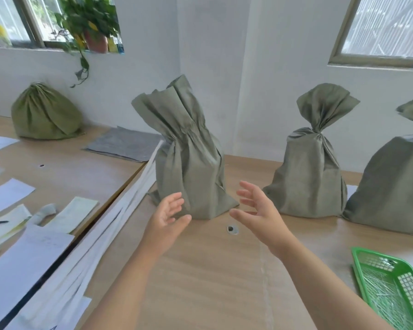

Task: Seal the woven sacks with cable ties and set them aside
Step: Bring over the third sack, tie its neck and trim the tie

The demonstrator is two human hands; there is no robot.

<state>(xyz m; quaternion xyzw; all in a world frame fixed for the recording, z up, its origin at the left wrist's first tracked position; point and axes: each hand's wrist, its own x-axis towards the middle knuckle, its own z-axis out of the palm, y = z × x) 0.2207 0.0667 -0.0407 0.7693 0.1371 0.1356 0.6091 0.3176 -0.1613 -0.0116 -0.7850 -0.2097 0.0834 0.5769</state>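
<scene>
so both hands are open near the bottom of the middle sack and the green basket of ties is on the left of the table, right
Not left: the head view shows the green basket of ties on the right of the table. The left hand and right hand are open near the bottom of the middle sack.

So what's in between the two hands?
The bottom corner of the middle sack, seen in the head view, lies between the left hand and the right hand.
</scene>
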